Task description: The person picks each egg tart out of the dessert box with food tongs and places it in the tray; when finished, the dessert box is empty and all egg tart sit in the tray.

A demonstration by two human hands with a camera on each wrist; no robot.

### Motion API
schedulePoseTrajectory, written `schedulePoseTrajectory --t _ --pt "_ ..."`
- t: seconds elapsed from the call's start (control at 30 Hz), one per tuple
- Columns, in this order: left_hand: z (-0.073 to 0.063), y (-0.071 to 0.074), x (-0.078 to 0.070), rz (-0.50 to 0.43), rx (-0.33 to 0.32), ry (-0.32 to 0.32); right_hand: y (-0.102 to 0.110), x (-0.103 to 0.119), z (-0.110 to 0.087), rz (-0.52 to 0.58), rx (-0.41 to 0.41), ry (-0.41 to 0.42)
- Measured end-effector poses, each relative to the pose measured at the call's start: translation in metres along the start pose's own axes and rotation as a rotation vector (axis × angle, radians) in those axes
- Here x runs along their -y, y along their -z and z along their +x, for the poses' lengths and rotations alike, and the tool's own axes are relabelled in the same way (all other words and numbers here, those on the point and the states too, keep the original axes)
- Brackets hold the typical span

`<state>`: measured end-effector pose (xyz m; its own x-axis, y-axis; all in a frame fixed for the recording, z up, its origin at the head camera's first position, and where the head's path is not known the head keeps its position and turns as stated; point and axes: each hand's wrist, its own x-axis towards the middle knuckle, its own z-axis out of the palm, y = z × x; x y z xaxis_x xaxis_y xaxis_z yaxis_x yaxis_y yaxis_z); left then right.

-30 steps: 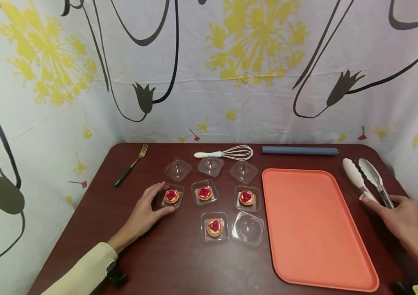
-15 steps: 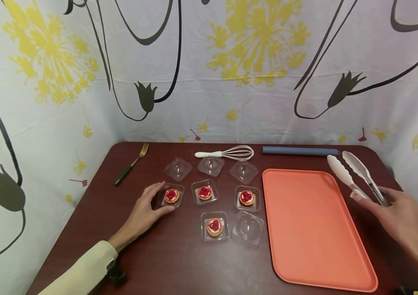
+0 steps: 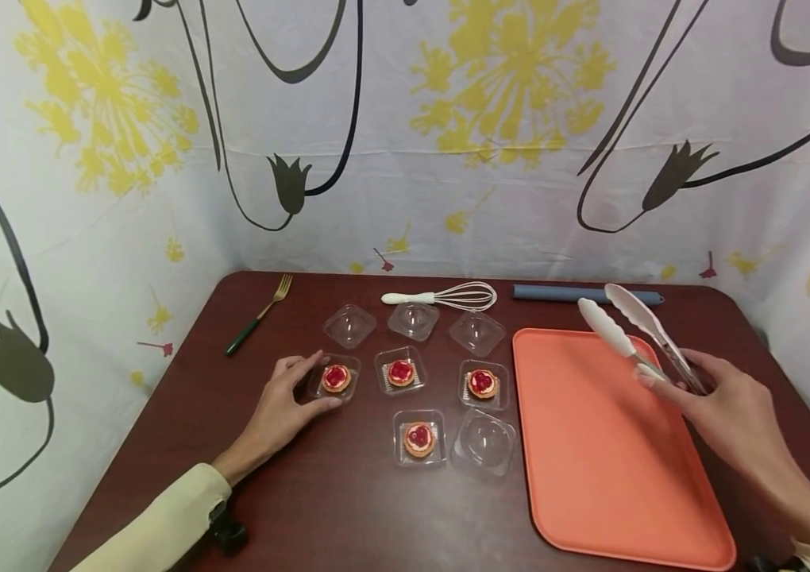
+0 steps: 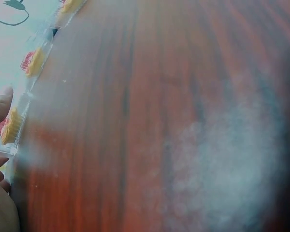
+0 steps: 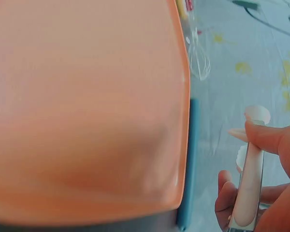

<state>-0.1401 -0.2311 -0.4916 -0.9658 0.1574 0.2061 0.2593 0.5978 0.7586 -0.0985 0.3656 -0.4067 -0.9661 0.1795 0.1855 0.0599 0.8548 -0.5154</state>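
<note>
The right hand (image 3: 734, 409) has carried the tongs (image 3: 639, 312) leftward since a second ago: they were out beyond the right edge of the orange tray (image 3: 612, 453), and now their parted white tips hang over its far right part, near the blue bar (image 3: 555, 293). Its thumb and fingers are wrapped round the tongs' handles. The left hand (image 3: 281, 409) has stayed put at the leftmost clear box (image 3: 355, 377), thumb at the near edge and fingers curled at the far left corner; how firmly they grip is hard to judge, as the left wrist view catches them only at its border. A red-topped tart (image 3: 337, 379) sits in that box. Three more boxes with tarts remain on the table (image 3: 305, 508) between it and the tray, unmoved, as are the lids (image 3: 476, 332).
</note>
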Motion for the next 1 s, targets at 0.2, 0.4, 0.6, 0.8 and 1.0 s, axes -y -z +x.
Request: schedulePoseTrajectory --t 0.2,0.4,0.6,0.8,1.0 --pt "0.001 0.0 -0.001 0.005 0.01 0.013 -0.007 0.026 -0.004 0.044 0.022 0.077" --pt "0.002 -0.001 -0.001 0.005 0.003 -0.006 -0.015 0.052 -0.006 0.037 0.04 0.178" --pt "0.003 -0.001 0.0 0.011 -0.004 -0.023 -0.025 0.077 -0.01 0.066 0.047 0.239" --pt "0.003 -0.001 0.0 0.013 -0.003 0.016 -0.037 0.099 -0.01 0.092 0.098 0.295" --pt "0.004 0.001 -0.001 0.027 0.016 0.039 -0.048 0.119 -0.01 0.071 0.148 0.321"
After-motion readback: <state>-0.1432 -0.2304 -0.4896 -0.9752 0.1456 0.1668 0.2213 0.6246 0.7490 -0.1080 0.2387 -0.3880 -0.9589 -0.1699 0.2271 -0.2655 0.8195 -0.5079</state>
